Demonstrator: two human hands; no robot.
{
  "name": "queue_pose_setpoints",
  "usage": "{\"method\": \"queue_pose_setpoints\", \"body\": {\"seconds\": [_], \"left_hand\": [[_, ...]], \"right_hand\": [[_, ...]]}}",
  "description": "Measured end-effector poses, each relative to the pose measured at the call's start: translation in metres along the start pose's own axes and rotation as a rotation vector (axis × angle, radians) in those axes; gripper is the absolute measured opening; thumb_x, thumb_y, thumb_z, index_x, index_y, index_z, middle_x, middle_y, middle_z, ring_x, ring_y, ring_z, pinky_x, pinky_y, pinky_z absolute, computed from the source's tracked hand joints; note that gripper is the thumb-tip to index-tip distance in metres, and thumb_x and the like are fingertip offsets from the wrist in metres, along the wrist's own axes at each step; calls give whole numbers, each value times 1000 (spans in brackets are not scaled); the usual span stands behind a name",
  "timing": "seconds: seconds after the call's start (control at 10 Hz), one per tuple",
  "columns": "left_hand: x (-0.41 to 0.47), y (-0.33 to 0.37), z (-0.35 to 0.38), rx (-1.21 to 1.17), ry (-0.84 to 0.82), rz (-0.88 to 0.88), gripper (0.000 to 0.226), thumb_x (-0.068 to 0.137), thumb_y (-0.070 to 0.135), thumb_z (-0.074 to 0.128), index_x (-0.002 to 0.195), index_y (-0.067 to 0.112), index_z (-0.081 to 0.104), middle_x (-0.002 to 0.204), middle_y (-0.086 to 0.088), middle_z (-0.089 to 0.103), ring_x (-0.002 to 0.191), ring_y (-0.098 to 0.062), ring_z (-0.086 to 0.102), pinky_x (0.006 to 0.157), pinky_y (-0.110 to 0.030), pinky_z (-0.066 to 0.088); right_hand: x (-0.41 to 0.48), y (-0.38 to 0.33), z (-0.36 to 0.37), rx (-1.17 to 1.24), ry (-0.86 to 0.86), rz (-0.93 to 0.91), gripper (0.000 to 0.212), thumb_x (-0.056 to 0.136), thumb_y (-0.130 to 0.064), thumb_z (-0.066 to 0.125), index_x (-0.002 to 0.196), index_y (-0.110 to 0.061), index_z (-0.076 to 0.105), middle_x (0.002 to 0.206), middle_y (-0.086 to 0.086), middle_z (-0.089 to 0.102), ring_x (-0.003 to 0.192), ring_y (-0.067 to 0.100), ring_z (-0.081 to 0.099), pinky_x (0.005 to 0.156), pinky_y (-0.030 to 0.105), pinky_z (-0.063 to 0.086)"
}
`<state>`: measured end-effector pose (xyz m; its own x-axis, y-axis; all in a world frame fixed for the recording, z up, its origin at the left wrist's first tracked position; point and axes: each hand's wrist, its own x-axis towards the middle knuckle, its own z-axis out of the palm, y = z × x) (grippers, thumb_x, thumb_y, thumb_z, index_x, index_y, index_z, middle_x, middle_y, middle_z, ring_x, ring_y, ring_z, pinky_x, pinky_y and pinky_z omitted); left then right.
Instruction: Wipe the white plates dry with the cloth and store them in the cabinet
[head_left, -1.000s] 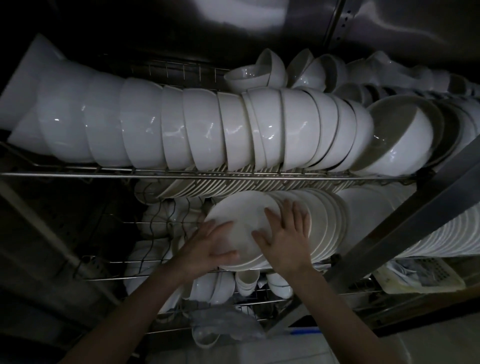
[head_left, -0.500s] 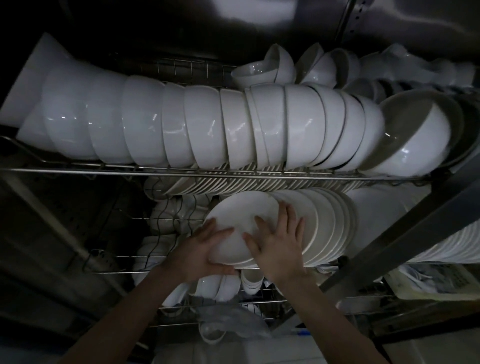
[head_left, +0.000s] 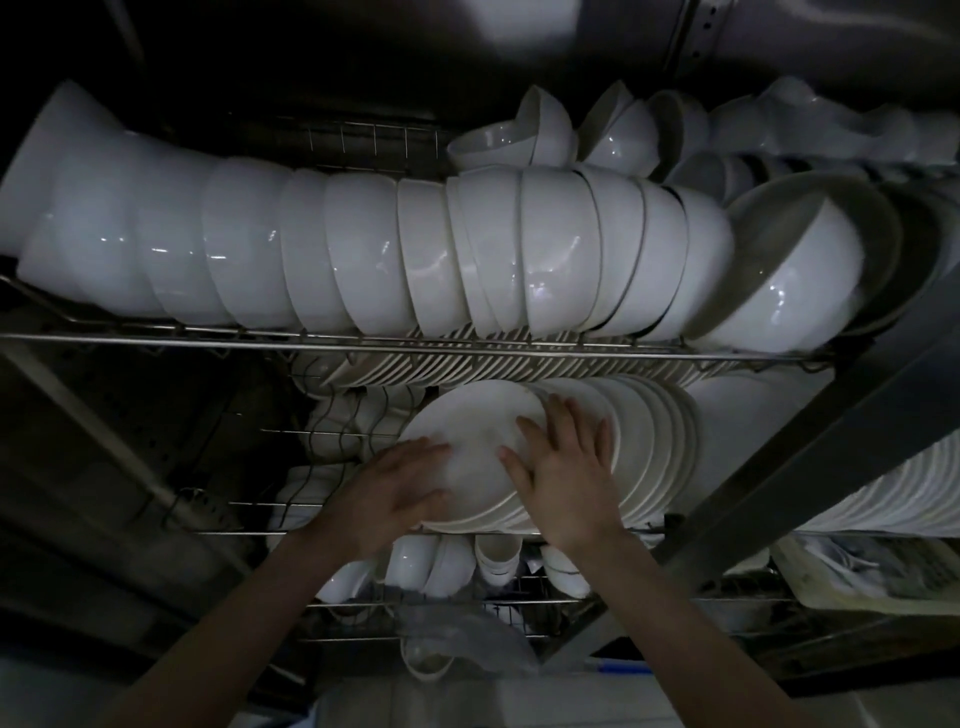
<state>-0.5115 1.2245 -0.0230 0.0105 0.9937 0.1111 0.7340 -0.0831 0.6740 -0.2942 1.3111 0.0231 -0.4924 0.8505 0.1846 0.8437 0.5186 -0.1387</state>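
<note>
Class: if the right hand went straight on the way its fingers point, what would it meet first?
The right hand, flat on the front plate, would probably meet the plate row under the upper rail first; depth is unclear.

Two arms are in view.
- Left forearm (head_left: 249, 613) and right forearm (head_left: 685, 623): bare along their full visible length.
- Left hand (head_left: 395, 488) and right hand (head_left: 563, 478): bare.
- The fingers are slender. The nails appear short, though the low light limits confirmation.
</note>
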Motion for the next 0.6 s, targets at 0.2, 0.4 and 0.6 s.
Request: {"method": "queue_pose_setpoints", "body": {"seconds": [0.2,0.4,0.6], "left_hand": [[9,10,-8,94,33,-24,37,97,36,56,127,16,63,123,-4,62,114,-20,57,99,-35,45],[10,20,-17,102,35,186,30,89,34,52,100,13,71,95,-3,69,88,-18,64,78,-38,54],[2,45,-22,92,25,399,9,90,16,65,95,16,72,90,1,70,78,-16,65,69,-38,55]], "right_hand": [[-8,3,-11,1,-9,-16,52,97,-52,34,138,-22,46,152,7,29,142,28,22,117,52,10],[-40,-11,-26,120,191,-7,27,88,-17,60,111,-8,68,112,10,66,109,30,60,99,47,44],[-94,-32,-47,126,197,200,30,91,-16,58,120,-10,65,106,11,68,100,31,61,82,41,53]]}}
